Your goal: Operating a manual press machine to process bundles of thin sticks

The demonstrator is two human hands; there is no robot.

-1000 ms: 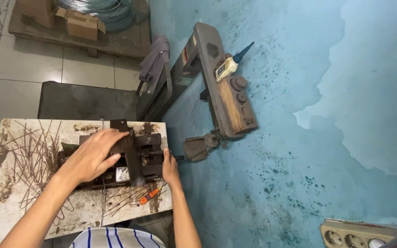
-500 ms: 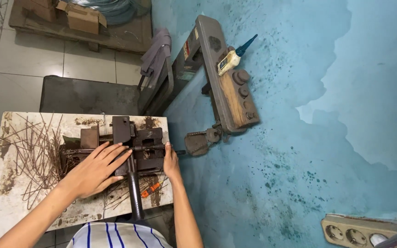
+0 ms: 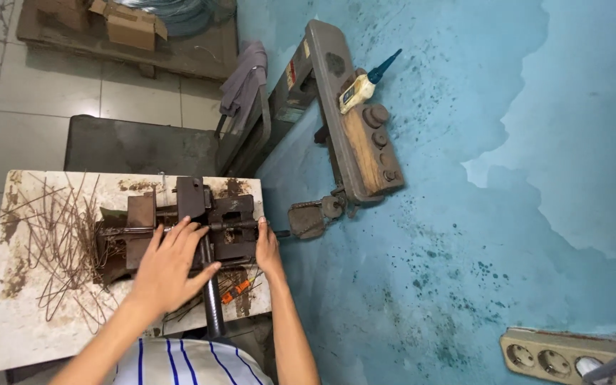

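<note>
A rusty dark metal bench tool sits on a stained white table. My left hand lies over the tool's near side. Its fingers are spread and its thumb is hooked on the black lever handle, which points toward me. My right hand rests against the tool's right end with its fingers together. Its fingertips are at a thin rod that sticks out to the right. Whether that hand grips the rod is hidden.
Several bent rusty wires lie on the table's left part. An orange-handled tool lies by the lever. To the right are a blue stained surface, a grey machine with a glue bottle, and a power strip at bottom right.
My left hand has slid from the top of the tool toward me, and the black lever now shows, swung down toward my body. The right hand has stayed at the tool's right end.
</note>
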